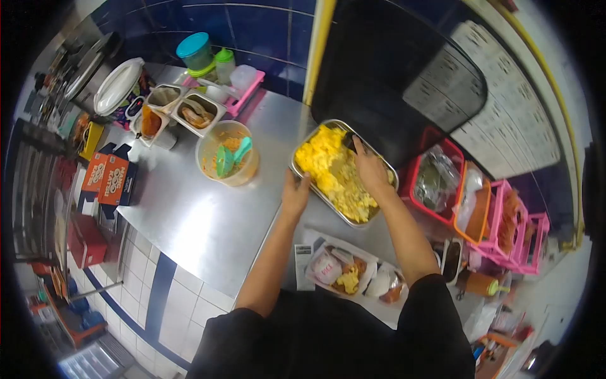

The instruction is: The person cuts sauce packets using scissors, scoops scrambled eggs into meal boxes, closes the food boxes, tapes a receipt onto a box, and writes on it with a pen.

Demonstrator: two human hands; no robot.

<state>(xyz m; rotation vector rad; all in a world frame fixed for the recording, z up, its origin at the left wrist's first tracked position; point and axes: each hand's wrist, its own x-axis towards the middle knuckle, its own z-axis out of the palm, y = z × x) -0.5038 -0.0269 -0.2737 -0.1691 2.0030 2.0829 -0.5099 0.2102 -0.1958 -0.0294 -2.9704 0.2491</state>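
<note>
A rectangular metal tray (392, 177) of yellow, scrambled-egg-like food (325, 165) rests on the steel counter. At its near left edge, my left hand (295, 192) grips the rim. My right hand (370, 165) reaches over the right side of the tray, its fingers closed round a dark utensil (349, 141) at the far end of the food. Below the tray lies an open white takeaway box (369, 278) with a wrapped white packet (327, 268), some yellow food and brown pieces. Left of the tray stands a clear tub (205, 154) with orange contents and a green spoon (240, 149).
Metal containers (201, 112) with food stand at the back left, near a pink tray (245, 101). Orange boxes (114, 178) sit on the left edge. A tall black lid or panel (391, 76) rises behind the tray. Red (456, 183) and pink baskets (502, 221) line the right.
</note>
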